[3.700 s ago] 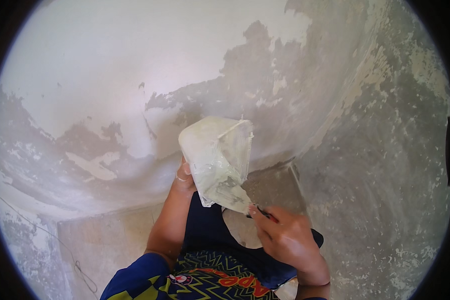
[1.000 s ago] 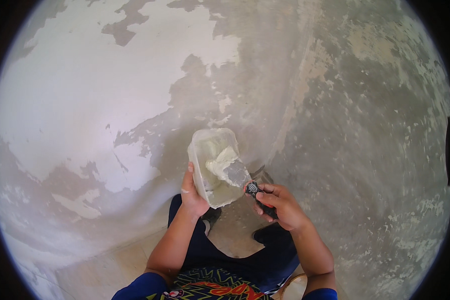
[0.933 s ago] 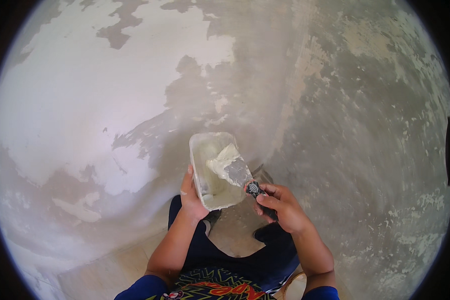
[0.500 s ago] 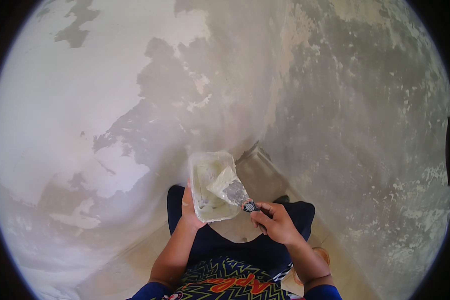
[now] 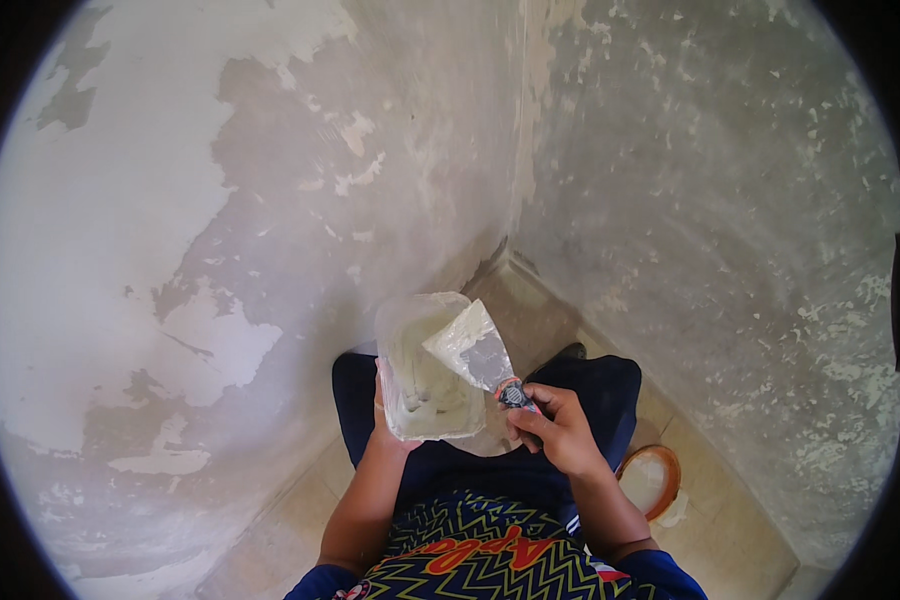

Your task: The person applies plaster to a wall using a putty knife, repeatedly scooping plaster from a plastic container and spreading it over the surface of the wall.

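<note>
Right hand point(image 5: 560, 430) closed around the dark handle of a putty knife point(image 5: 475, 352), blade smeared with pale filler and laid across the open top of a translucent plastic tub point(image 5: 425, 370). Left hand point(image 5: 385, 425) clamped under and behind that tub, mostly hidden by it, only fingertips seen at its edge. Tub held in front of the chest, above the dark blue trousers point(image 5: 580, 390).

Compared with half a second earlier: view tipped lower, wall corner point(image 5: 515, 200) now near the middle, hands slightly lower in the picture, blade lifted a little more out of the tub.

Amount of filler inside the tub hard to judge through the cloudy wall. Knife handle almost fully covered by the fingers. Small round bowl point(image 5: 650, 480) on the floor point(image 5: 730, 520) partly cut off by the right forearm; content unclear.

Around: left wall point(image 5: 170, 250) with white patches peeling off grey plaster, right wall point(image 5: 730, 200) rough grey, speckled. Patterned shirt point(image 5: 470, 565) at the lower edge.
</note>
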`<state>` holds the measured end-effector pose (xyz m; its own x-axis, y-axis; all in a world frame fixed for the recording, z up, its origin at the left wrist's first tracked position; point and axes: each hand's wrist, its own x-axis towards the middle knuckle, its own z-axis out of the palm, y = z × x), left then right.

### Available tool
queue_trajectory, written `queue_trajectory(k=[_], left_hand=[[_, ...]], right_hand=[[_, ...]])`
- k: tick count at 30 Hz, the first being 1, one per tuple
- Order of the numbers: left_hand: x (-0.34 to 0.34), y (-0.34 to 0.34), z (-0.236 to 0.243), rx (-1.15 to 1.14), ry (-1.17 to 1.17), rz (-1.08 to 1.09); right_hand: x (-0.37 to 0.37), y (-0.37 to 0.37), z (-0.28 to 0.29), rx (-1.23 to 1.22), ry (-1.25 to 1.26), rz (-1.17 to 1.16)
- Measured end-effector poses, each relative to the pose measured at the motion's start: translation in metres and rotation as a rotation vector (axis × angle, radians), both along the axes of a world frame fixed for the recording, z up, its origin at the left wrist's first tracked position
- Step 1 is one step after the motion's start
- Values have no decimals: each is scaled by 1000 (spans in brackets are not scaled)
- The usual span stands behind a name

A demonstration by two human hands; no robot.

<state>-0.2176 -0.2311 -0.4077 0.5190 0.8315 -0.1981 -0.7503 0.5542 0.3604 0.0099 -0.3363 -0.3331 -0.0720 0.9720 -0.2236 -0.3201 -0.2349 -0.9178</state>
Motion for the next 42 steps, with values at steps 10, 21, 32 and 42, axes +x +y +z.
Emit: queue_trajectory(k=[10, 21, 32, 42], left_hand=[[19, 15, 31, -57, 7, -74], [17, 66, 117, 269, -132, -110], [-10, 66, 254, 461, -131, 93], [-34, 59, 226, 354, -222, 120]], right_hand=[[5, 5, 33, 25, 82, -110], [14, 96, 138, 329, 322, -82], [-15, 257, 246, 833, -215, -437], [-105, 313, 81, 985, -1060, -684]])
